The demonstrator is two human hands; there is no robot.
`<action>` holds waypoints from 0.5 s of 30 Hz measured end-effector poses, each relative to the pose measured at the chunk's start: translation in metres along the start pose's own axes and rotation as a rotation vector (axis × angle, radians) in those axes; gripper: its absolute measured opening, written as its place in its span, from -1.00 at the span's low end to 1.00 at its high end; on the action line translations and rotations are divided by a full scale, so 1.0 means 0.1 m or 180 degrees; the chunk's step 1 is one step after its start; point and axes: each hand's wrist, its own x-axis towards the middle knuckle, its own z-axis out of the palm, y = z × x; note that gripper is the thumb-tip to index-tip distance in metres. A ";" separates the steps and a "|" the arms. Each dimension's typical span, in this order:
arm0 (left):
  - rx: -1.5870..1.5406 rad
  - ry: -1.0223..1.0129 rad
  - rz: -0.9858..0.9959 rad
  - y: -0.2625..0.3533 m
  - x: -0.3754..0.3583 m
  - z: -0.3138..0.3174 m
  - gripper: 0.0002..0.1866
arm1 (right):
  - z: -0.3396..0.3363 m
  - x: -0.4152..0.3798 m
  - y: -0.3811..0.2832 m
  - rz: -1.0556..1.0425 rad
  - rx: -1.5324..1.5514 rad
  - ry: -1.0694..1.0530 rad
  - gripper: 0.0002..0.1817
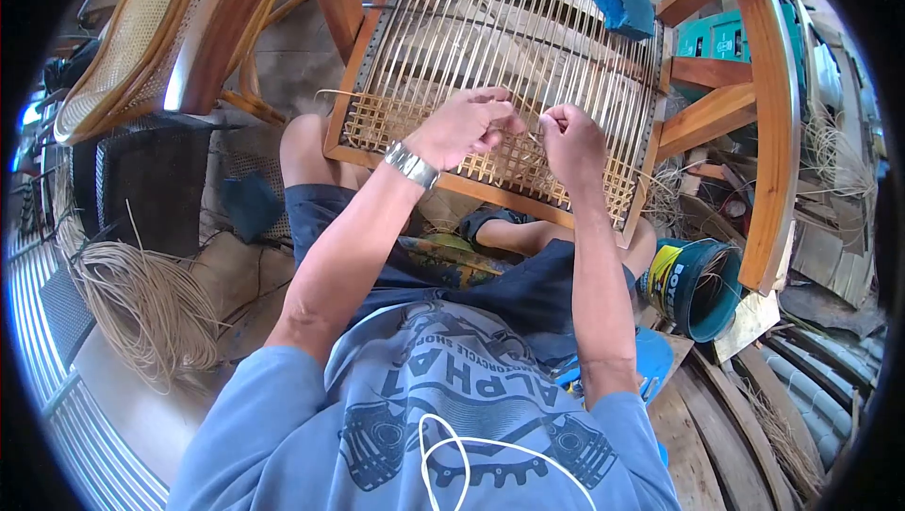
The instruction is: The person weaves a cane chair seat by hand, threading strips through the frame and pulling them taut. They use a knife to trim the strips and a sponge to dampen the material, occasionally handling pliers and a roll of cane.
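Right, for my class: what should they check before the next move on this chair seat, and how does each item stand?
1. Left hand and right hand at the seat frame: ok.
2. Grip on a strand: cannot tell; fingers hide it.
3. Crosswise weave over the whole seat: not ok; the far part shows mostly lengthwise strands.
4. Blue piece clear of both hands: ok, at the far right corner.
5. Cane coil nearby: ok, at the left.

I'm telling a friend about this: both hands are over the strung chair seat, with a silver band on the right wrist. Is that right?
Not quite: the head view shows the silver band on the wrist of the left hand. That hand and the right hand are over the strung chair seat.
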 end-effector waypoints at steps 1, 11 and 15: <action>-0.0897 -0.0182 -0.0164 0.00 -0.03 0.04 -0.83 | 0.01 0.01 -0.01 -0.0051 -0.0131 0.0032 -0.79; 0.0229 0.0367 -0.0223 0.13 0.42 0.05 -0.75 | -0.15 -0.10 -0.30 -0.0363 -0.1116 -0.0244 -0.66; 0.0605 0.0408 0.0036 0.11 0.29 0.09 -0.78 | -0.17 -0.13 -0.25 -0.0288 -0.0735 -0.0171 -0.77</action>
